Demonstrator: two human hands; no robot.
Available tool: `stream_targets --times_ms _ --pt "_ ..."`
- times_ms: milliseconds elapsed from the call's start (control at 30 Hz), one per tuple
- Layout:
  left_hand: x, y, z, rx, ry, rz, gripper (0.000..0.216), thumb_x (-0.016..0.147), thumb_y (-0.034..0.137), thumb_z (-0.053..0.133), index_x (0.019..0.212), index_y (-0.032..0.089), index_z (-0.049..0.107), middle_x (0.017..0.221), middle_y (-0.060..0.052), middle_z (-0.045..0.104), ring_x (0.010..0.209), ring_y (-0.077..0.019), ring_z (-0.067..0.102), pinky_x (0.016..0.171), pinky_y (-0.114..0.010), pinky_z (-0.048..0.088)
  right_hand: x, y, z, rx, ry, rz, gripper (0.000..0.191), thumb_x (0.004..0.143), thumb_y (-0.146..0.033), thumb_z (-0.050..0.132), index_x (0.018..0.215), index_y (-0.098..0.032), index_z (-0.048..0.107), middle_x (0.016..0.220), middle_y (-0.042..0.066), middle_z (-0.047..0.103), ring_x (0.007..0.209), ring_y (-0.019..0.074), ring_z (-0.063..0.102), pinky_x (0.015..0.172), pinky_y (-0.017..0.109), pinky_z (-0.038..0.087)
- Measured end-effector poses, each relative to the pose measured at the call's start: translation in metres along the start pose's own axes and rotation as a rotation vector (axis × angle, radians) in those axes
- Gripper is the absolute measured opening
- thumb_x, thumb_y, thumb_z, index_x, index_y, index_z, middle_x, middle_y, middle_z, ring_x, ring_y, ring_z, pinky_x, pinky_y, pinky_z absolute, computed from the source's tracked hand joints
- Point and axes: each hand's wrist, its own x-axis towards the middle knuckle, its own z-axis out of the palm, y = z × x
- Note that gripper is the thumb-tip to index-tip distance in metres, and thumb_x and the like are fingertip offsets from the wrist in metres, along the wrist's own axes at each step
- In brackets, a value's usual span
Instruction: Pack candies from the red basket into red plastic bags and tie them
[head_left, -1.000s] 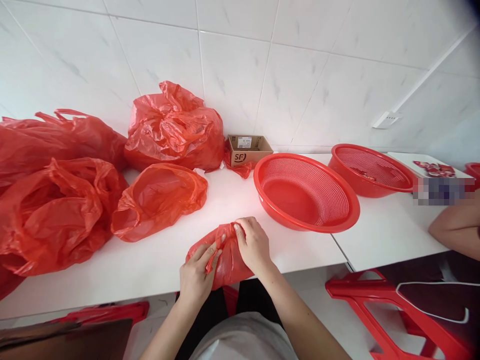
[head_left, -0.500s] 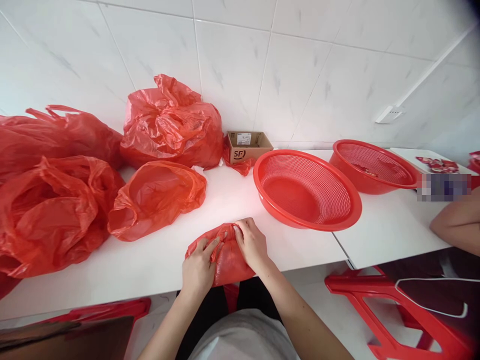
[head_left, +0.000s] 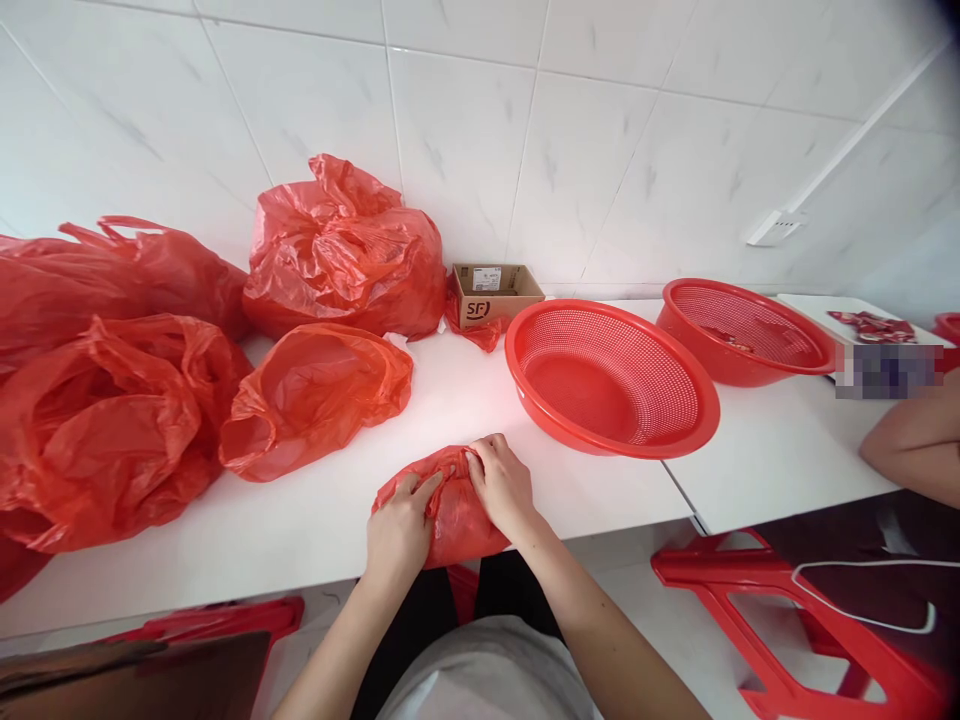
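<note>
A small crumpled red plastic bag [head_left: 455,515] lies at the near edge of the white table [head_left: 315,525], partly hanging over it. My left hand [head_left: 399,530] pinches the bag's left side with its fingers curled into the plastic. My right hand [head_left: 504,485] grips the bag's top right, fingers closed on the film. Both hands touch each other at the bag's top. What is inside the bag is hidden.
Several larger red bags [head_left: 315,395] crowd the table's left and back. A small cardboard box [head_left: 495,290] stands by the tiled wall. Two red colander bowls [head_left: 611,375] [head_left: 746,330] sit to the right. Another person's arm [head_left: 911,450] rests at far right. Red stools [head_left: 787,620] stand below.
My left hand has slid a little up and right over the bag, closing toward my right hand. The bag is bunched slightly tighter. Nothing else has moved.
</note>
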Motion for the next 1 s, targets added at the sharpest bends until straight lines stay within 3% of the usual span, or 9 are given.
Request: stream_targets --times_ms 167,300,400,500,700,867,1000 --pt "0.001 -0.009 -0.034 -0.196 -0.029 0.106 0.034 0.094 0.034 0.045 0.114 0.031 0.072 0.114 -0.006 0.067 0.098 -0.0225 0.066 0.084 -0.036 0.054 0.005 -0.002 -0.031 0.391 0.069 0.034 0.018 0.094 -0.034 0.051 0.090 -0.021 0.062 0.099 0.005 0.061 0.090 0.0181 0.061 0.082 0.032 0.047" --pt "-0.005 -0.002 -0.080 -0.577 -0.064 0.206 0.030 0.092 0.045 0.051 0.092 0.027 0.076 0.145 -0.005 0.048 0.134 -0.0287 0.043 0.111 -0.043 0.034 0.013 -0.019 -0.074 0.835 -0.030 0.030 0.022 0.091 -0.043 0.057 0.090 -0.021 0.060 0.104 0.005 0.065 0.087 0.0164 0.062 0.079 0.031 0.049" --pt "-0.001 0.017 -0.096 -1.005 -0.228 0.152 0.032 0.094 0.044 0.049 0.090 0.023 0.072 0.133 -0.008 0.060 0.125 -0.0275 0.053 0.107 -0.039 0.040 0.022 -0.041 -0.097 0.853 -0.025 -0.125 0.018 0.090 -0.038 0.061 0.083 -0.021 0.060 0.108 0.004 0.064 0.094 0.0155 0.061 0.085 0.031 0.047" --pt "0.011 0.035 -0.091 -1.312 -0.279 0.018 0.031 0.092 0.045 0.053 0.096 0.020 0.071 0.105 -0.008 0.071 0.102 -0.0242 0.064 0.088 -0.034 0.050 0.033 -0.058 -0.106 0.772 0.013 -0.260 0.014 0.088 -0.034 0.064 0.082 -0.021 0.061 0.110 0.004 0.062 0.101 0.0158 0.061 0.092 0.032 0.046" --pt "0.027 0.044 -0.078 -1.209 -0.222 0.087 0.026 0.080 0.038 0.072 0.095 0.017 0.070 0.093 -0.003 0.071 0.094 -0.0186 0.064 0.088 -0.028 0.048 0.046 -0.068 -0.103 0.757 -0.059 -0.336 0.014 0.086 -0.032 0.067 0.079 -0.021 0.062 0.121 0.005 0.060 0.115 0.0180 0.058 0.099 0.036 0.044" --pt "0.027 0.048 -0.072 -1.033 -0.014 0.043 0.027 0.079 0.041 0.070 0.085 0.015 0.064 0.076 0.001 0.064 0.070 -0.0134 0.057 0.065 -0.024 0.046 0.045 -0.075 -0.106 0.783 -0.061 -0.338 0.014 0.085 -0.033 0.068 0.080 -0.021 0.064 0.123 0.005 0.060 0.116 0.0174 0.058 0.103 0.038 0.042" --pt "0.027 0.052 -0.073 -0.946 0.049 0.065 0.022 0.082 0.037 0.065 0.082 0.016 0.059 0.072 0.003 0.058 0.064 -0.0109 0.051 0.061 -0.023 0.043 0.044 -0.081 -0.111 0.844 -0.085 -0.364 0.012 0.087 -0.034 0.066 0.083 -0.023 0.064 0.119 0.003 0.061 0.113 0.0160 0.059 0.103 0.037 0.043"
